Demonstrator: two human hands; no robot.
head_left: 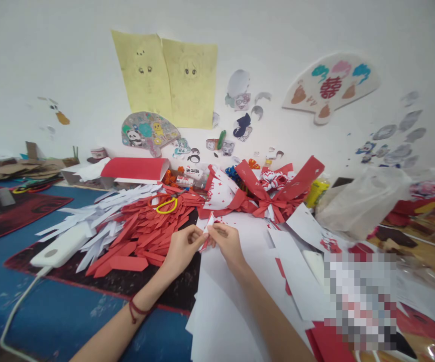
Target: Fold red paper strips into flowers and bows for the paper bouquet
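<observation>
A small folded strip of red and white paper (210,221) is pinched between my two hands over the large white paper sheets (228,306). My left hand (183,247) grips its lower left side, thumb and fingers pressed together. From the other side my right hand (225,244) closes on it, the fingers curled. Part of the strip is hidden behind the fingertips. Left of my hands lies a heap of red paper strips (153,229), with white paper strips (110,213) beside it. Scissors with a yellow handle (167,205) rest on the red heap.
A white power strip (57,251) with a cord lies at the left on a dark mat. Behind my hands stand red-and-white paper bouquets (274,193). A rolled red sheet (136,169) is at the back left, a clear plastic bag (364,201) at the right.
</observation>
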